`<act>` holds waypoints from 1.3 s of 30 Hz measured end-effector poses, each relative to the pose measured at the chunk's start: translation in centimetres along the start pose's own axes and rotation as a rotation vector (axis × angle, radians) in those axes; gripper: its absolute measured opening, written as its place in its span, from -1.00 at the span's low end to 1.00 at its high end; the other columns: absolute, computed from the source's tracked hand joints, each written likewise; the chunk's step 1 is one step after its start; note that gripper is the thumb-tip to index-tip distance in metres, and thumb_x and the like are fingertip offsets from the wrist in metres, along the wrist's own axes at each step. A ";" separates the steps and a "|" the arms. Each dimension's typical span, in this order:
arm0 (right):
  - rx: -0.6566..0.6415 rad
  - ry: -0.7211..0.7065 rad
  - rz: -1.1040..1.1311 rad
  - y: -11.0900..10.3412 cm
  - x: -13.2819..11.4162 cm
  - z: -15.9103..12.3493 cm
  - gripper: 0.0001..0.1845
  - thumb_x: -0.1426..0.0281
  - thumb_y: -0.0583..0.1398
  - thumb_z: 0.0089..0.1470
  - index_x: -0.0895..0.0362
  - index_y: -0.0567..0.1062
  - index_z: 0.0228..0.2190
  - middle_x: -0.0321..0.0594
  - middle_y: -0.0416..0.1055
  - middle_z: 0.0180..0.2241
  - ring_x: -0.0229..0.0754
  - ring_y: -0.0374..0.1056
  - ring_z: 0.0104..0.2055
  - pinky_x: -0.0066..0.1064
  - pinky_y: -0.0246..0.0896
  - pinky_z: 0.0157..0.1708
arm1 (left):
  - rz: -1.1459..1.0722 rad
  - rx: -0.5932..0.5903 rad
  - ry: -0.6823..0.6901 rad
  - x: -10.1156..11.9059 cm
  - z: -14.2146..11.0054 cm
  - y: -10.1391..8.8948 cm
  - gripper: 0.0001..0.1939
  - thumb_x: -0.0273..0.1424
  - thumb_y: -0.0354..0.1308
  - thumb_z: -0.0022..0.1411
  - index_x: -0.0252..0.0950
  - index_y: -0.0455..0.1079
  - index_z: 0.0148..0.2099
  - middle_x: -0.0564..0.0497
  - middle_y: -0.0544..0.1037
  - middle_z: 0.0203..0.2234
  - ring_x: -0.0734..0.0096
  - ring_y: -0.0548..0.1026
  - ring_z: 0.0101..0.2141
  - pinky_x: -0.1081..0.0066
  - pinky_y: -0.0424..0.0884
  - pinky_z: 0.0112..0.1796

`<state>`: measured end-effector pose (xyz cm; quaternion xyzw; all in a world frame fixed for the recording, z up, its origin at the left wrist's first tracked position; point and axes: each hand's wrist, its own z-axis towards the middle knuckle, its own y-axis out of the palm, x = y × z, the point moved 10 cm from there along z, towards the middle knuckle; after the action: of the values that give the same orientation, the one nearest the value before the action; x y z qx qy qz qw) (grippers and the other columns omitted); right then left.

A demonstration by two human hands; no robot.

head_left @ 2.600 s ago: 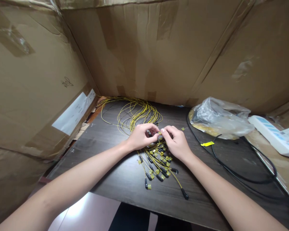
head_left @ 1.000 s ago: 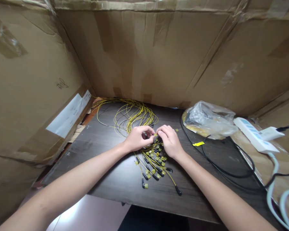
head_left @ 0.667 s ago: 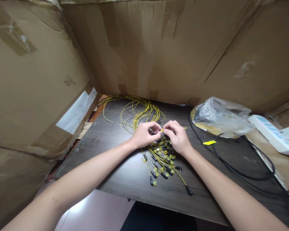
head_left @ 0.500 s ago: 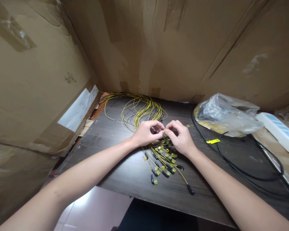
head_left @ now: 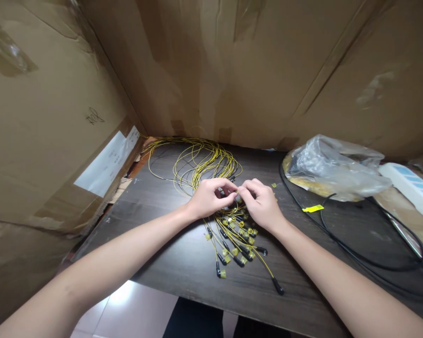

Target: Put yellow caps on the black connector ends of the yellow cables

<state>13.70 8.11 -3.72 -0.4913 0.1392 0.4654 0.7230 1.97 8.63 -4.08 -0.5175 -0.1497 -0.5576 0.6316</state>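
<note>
A bundle of thin yellow cables (head_left: 200,162) lies coiled on the dark wooden table (head_left: 169,253). Their black connector ends with small yellow caps (head_left: 234,241) fan out toward me. My left hand (head_left: 207,199) and my right hand (head_left: 262,204) meet just above that fan, fingertips pinched together. Between them sits one cable end with a small yellow cap (head_left: 237,191). Both hands are closed on it.
Cardboard walls (head_left: 49,117) enclose the table on the left and back. A crumpled clear plastic bag (head_left: 333,166) lies at the right with a black cable (head_left: 341,249) looping in front of it, a yellow tag (head_left: 313,208) and a white power strip (head_left: 414,185).
My hands stay pinched on the same cable end over the connectors. The fingertips have drawn closer together; the view itself has shifted slightly.
</note>
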 end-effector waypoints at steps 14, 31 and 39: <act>-0.004 -0.036 -0.001 0.0 -0.8 0.0 -0.77 0.35 0.09 0.20 0.07 0.35 -0.50 -0.22 0.38 -0.47 -0.11 0.25 -0.35 -0.28 0.11 -0.31 | -0.005 0.038 -0.031 -0.3 0.1 -0.3 -0.88 -0.44 0.26 0.15 -0.34 0.55 -0.24 0.04 0.59 -0.46 0.53 0.49 -0.48 0.55 0.41 -0.45; -0.019 0.010 0.004 0.5 0.2 0.0 -0.50 0.20 0.05 0.30 0.08 0.17 -0.65 -0.32 0.15 -0.65 -0.21 0.10 -0.49 -0.34 0.00 -0.42 | -0.026 0.043 -0.028 -0.4 0.1 -0.2 -0.87 -0.43 0.25 0.17 -0.36 0.56 -0.22 0.02 0.60 -0.44 0.53 0.48 -0.47 0.55 0.40 -0.44; -0.029 0.035 0.014 0.6 0.6 0.1 -0.54 0.24 0.04 0.30 0.08 0.21 -0.62 -0.31 0.19 -0.62 -0.20 0.13 -0.47 -0.34 0.00 -0.40 | -0.071 0.075 -0.054 -0.9 0.1 -0.6 -0.83 -0.37 0.27 0.21 -0.33 0.61 -0.19 -0.02 0.65 -0.38 0.51 0.50 -0.44 0.52 0.40 -0.41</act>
<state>13.53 8.57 -4.46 -0.5088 0.1487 0.4638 0.7099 1.18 9.26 -4.42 -0.5026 -0.2056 -0.5595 0.6262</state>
